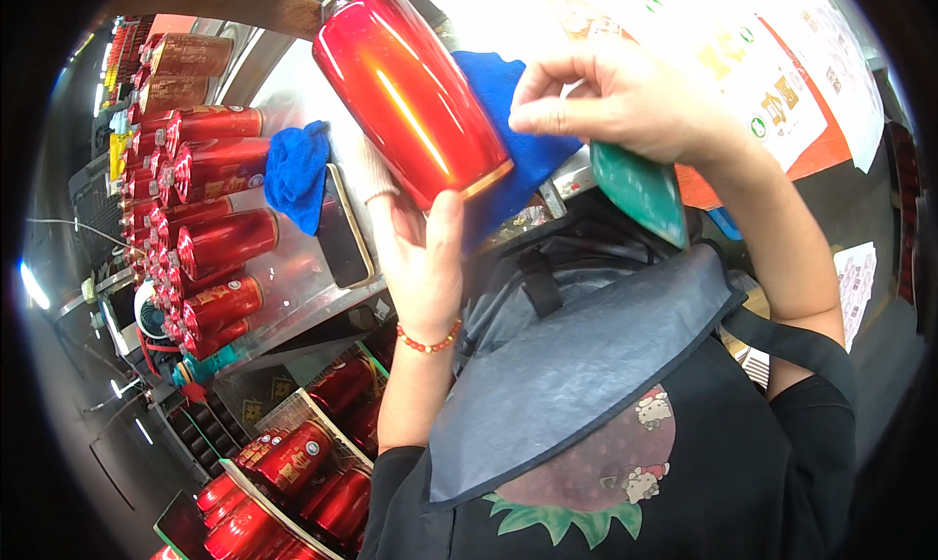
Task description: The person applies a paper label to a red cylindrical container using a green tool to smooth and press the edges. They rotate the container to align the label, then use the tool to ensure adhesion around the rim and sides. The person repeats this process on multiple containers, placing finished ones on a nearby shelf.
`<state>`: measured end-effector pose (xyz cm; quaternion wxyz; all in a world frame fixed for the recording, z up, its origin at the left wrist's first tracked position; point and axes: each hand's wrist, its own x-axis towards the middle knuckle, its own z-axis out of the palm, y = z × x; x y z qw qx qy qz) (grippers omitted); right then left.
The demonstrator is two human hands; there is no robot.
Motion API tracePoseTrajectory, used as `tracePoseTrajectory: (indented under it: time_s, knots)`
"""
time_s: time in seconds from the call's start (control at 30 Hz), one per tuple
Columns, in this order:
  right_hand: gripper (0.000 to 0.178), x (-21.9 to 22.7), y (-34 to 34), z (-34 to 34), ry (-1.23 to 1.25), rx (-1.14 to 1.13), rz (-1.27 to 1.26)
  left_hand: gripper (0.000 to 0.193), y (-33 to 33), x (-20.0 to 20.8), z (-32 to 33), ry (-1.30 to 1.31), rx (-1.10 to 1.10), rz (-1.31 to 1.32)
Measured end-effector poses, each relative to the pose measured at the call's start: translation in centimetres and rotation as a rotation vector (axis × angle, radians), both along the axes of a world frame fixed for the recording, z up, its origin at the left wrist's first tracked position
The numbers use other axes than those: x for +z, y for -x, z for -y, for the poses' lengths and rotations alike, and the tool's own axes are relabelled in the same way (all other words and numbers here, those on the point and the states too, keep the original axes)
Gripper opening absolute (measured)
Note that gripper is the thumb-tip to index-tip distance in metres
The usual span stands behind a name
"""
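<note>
A glossy plain red bottle (410,96) lies tilted over the table, its gold-rimmed end toward me. My left hand (420,252) is closed around that near end from below, thumb along the side. A pale sleeve covers one finger, and a red bead bracelet circles the wrist. To the right of the bottle hovers my right hand (611,101), thumb and index finger curled close together, with nothing visible between their tips. A green scraper (640,193) sticks out from under its palm, seemingly held by the hidden fingers. A blue cloth (542,154) is spread beneath the bottle.
Several red bottles (230,242) stand in rows at the left, beside a crumpled blue rag (296,174) and a phone (344,233). A crate below (337,428) holds more red bottles. Printed transfer sheets (782,101) lie at the right on an orange-red surface (826,159).
</note>
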<state>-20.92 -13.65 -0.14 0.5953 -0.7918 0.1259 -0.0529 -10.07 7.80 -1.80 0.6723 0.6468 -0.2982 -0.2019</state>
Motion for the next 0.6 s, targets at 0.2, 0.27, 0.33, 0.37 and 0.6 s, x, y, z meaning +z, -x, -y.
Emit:
tracePoseTrajectory:
  time_s: [0.2,0.27,0.33,0.37,0.6]
  knots:
    - [0.058,0.1,-6.4,4.8,-0.047,0.013,-0.101,0.032,-0.5,-2.3,-4.1,-0.047,0.160,0.784]
    - [0.069,-0.8,-9.9,4.5,-0.250,0.064,-0.032,0.026,-1.5,-3.1,-4.0,-0.010,0.105,0.891]
    - [0.059,0.2,-9.5,4.6,-0.148,0.079,-0.045,0.028,-2.4,-2.9,-3.8,-0.039,0.107,0.997]
    - [0.073,-0.3,-10.8,4.7,-0.264,0.151,-0.085,0.030,-2.8,-2.5,-3.6,-0.040,0.091,1.056]
    - [0.098,1.0,-11.5,3.3,-0.049,0.055,-0.022,0.035,-4.0,-0.4,-1.0,-0.097,-0.076,1.347]
